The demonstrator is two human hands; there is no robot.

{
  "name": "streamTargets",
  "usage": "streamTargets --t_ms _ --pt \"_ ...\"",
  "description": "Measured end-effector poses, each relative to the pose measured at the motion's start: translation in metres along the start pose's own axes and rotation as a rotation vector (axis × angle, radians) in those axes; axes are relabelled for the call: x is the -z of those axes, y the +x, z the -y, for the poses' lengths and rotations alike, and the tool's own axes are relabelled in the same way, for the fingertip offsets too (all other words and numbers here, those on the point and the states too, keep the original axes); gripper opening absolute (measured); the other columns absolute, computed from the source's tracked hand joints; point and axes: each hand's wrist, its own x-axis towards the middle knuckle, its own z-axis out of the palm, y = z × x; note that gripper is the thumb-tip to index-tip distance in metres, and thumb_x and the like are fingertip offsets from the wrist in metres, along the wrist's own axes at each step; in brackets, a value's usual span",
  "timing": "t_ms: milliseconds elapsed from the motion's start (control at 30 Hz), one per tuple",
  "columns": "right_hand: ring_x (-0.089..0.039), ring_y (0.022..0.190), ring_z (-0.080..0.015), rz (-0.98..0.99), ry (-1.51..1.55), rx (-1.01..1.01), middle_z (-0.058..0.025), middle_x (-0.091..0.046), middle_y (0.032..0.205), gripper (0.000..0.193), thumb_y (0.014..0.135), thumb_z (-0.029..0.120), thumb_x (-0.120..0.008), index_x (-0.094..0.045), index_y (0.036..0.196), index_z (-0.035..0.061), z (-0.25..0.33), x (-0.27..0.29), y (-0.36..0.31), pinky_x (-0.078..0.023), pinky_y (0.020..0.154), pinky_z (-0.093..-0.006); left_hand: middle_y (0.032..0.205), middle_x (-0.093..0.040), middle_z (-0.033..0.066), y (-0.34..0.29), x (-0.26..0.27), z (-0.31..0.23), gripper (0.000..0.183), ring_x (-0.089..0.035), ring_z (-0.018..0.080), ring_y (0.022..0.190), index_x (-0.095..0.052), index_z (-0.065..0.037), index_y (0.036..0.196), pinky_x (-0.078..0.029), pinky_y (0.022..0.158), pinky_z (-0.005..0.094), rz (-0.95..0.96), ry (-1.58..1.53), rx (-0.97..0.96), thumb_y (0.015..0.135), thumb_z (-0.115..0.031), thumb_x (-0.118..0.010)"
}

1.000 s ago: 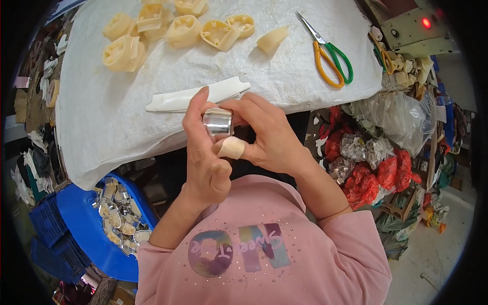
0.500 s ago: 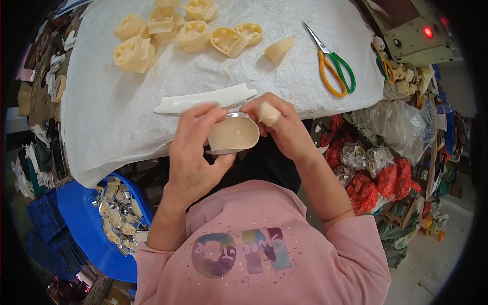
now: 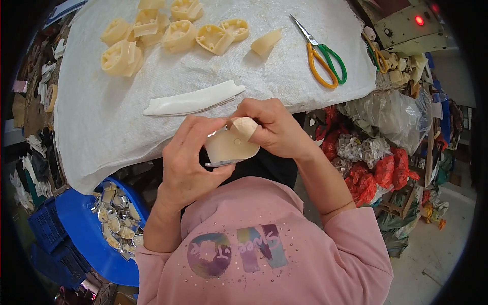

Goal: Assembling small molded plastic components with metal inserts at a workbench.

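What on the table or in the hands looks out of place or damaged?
Nothing looks clearly damaged, though the held cup is partly hidden. Mildly odd: one yellow piece lies apart from the other yellow pieces, nearer the scissors, showing a smooth side where several others show hollow insides.

At the near edge of the white-covered table (image 3: 178,71), the person's left hand (image 3: 180,160) is closed in a grip, fingers arched and thumb opposed on the side away from the table. The right hand (image 3: 274,128) works just beside it, fingers curled, thumb pointing inward, while both bare forearms (image 3: 325,185) converge toward that edge.
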Motion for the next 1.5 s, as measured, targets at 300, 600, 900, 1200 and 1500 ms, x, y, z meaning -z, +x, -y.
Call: streamTargets --t_ms 300,600,900,1200,1500 --pt "-0.058 0.081 -0.0087 -0.044 0.904 -0.360 -0.0014 -0.063 0.088 0.025 0.093 0.026 -0.053 -0.065 0.097 0.0048 -0.012 -0.009 -0.017 -0.047 0.068 -0.0229 0.079 -0.046 0.0105 0.001 -0.024 0.007 0.057 -0.051 0.0264 0.064 -0.050 -0.003 0.098 -0.043 0.052 0.0354 -0.216 0.076 -0.078 0.049 -0.005 -0.080" --pt "-0.053 0.079 -0.0081 -0.324 0.314 -0.172 -0.0001 -0.059 0.085 0.035 0.096 0.034 -0.048 -0.064 0.102 0.0026 -0.006 -0.032 -0.005 -0.044 0.070 -0.0242 0.079 -0.045 0.0118 0.000 -0.042 0.003 0.056 -0.051 0.0278 0.064 -0.048 -0.001 0.097 -0.044 0.051 0.0355 -0.362 0.305 -0.113 0.051 -0.009 -0.079" --pt "-0.059 0.087 -0.0201 -0.326 0.670 -0.227 -0.0131 -0.060 0.095 0.032 0.095 0.020 -0.045 -0.053 0.119 0.0016 0.004 -0.041 -0.009 -0.047 0.075 -0.0303 0.076 -0.044 0.0124 0.001 -0.042 0.006 0.054 -0.051 0.0282 0.063 -0.049 0.000 0.097 -0.043 0.050 0.0357 -0.453 0.333 -0.044 0.055 -0.012 -0.082" --pt "-0.048 0.110 -0.0205 -0.336 0.420 -0.136 -0.0123 -0.046 0.121 0.057 0.092 0.014 -0.051 -0.025 0.141 0.0050 0.003 -0.065 -0.011 -0.038 0.096 -0.0323 0.078 -0.048 0.0120 0.000 -0.042 0.013 0.055 -0.052 0.0257 0.062 -0.051 0.003 0.103 -0.044 0.050 0.0348 -0.461 0.402 -0.074 0.059 -0.011 -0.081" --pt "-0.052 0.097 -0.0129 -0.289 0.749 -0.244 -0.0045 -0.052 0.117 0.044 0.098 0.025 -0.045 -0.041 0.136 0.0034 -0.011 -0.055 -0.019 -0.043 0.085 -0.0271 0.096 -0.057 0.0115 -0.005 -0.033 0.012 0.055 -0.058 0.0229 0.081 -0.062 -0.001 0.109 -0.048 0.069 0.0309 -0.375 0.213 -0.068 0.057 -0.001 -0.080"
